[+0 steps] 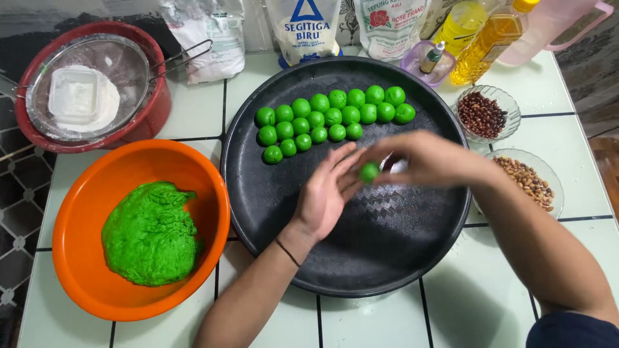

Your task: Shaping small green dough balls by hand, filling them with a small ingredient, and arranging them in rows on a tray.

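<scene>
The dough ball (pixel 369 172), frame centre, sits between our left hand (pixel 325 193), flat-palmed, and right hand (pixel 419 158), whose grip pinches it, over the black tray (pixel 387 258) on the white tiled worktop (pixel 490 303).

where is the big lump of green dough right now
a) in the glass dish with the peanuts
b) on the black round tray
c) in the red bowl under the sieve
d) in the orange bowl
d: the large green dough lump sits in the orange bowl, left of the black tray, which holds only small green balls.
</scene>
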